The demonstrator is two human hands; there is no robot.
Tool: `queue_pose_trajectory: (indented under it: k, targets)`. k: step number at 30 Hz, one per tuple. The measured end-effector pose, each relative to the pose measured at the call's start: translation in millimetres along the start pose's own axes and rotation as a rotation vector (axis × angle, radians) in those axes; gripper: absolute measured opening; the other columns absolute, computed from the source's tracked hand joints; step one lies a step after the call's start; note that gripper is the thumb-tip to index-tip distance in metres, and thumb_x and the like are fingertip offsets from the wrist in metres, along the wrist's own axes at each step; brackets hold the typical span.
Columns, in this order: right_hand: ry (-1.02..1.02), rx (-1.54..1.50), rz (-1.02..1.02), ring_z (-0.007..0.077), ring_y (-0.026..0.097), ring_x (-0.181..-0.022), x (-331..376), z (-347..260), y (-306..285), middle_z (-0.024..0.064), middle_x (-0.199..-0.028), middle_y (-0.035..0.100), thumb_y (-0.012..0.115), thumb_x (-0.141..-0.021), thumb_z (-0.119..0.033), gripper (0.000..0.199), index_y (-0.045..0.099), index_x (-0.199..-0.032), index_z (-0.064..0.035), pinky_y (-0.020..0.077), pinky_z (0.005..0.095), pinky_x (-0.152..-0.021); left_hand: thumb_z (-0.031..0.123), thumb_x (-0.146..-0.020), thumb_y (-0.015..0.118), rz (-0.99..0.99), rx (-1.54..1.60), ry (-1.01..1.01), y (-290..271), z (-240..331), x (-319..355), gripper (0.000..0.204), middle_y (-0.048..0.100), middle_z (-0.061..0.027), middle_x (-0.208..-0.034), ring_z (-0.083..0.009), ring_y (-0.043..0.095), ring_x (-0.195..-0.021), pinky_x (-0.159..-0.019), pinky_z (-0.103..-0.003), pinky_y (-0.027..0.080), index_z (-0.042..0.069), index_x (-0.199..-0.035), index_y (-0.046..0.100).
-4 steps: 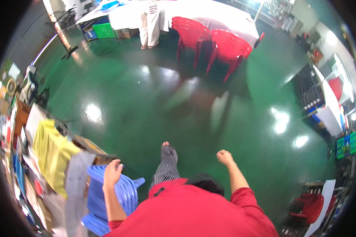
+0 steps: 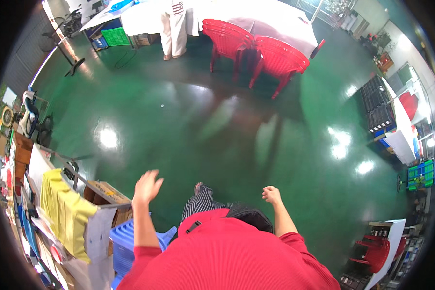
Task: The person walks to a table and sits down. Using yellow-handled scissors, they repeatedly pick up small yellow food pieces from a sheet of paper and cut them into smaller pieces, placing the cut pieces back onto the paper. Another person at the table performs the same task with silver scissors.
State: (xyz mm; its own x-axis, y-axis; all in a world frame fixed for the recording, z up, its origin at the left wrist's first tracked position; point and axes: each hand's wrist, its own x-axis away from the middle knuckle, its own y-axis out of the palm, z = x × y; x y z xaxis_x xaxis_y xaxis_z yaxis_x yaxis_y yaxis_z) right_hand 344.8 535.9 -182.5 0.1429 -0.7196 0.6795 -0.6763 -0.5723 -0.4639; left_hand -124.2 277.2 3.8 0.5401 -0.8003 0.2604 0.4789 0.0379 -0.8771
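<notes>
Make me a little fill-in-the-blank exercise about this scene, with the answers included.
1. The floor is coloured ____.
2. The person's ____ hand is nearer the yellow cloth.
3. The dark trousers are patterned with ____.
4. The plastic chairs by the white-covered table are coloured ____.

Missing words: green; left; stripes; red.

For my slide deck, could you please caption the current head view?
Open left hand near blue plastic seating, loosely curled right hand over glossy green floor.
</notes>
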Motion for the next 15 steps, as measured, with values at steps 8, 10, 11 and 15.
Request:
queue_pose_trajectory:
  k: [8,10,11,15]
  targets:
    - [0.254,-0.208,-0.045,0.0097,0.064,-0.066,-177,-124,-74,0.0005,-0.087,0.069,0.062,-0.090,-0.024,0.023,0.065,-0.108,-0.0100,0.0504,0.0270,-0.056,0.016,-0.092,0.061,-0.325,0.526,0.910,-88,293,-358,0.033,0.062,-0.0132,-0.119,-0.0283,0.059,-0.112,-0.095,-0.038,0.047,0.005,-0.123,0.058]
    - [0.255,-0.282,0.042,0.0102,0.065,-0.069,-252,-161,-110,0.0009,-0.090,0.068,0.063,-0.090,-0.024,0.023,0.065,-0.108,-0.0111,0.0510,0.0279,-0.056,0.012,-0.091,0.062,-0.438,0.669,1.002,-77,331,-427,0.031,0.065,-0.0111,-0.112,-0.0245,0.064,-0.103,-0.091,-0.036,0.050,0.005,-0.121,0.060]
    - [0.249,-0.343,0.063,0.0102,0.065,-0.070,-291,-181,-130,0.0012,-0.091,0.068,0.062,-0.090,-0.024,0.022,0.065,-0.108,-0.0115,0.0511,0.0283,-0.056,0.013,-0.092,0.061,-0.442,0.699,0.983,-72,348,-462,0.030,0.067,-0.0103,-0.109,-0.0224,0.065,-0.100,-0.090,-0.035,0.050,0.004,-0.121,0.060]
    - [0.208,-0.809,0.221,0.0129,0.057,-0.060,-439,-319,-224,-0.0031,-0.070,0.053,0.065,-0.089,-0.042,0.032,0.059,-0.106,-0.0158,0.0521,0.0368,-0.057,0.018,-0.096,0.057,-0.474,0.974,0.590,-39,385,-605,0.031,0.065,-0.0050,-0.110,-0.0164,0.062,-0.103,-0.087,-0.032,0.050,0.005,-0.124,0.058]
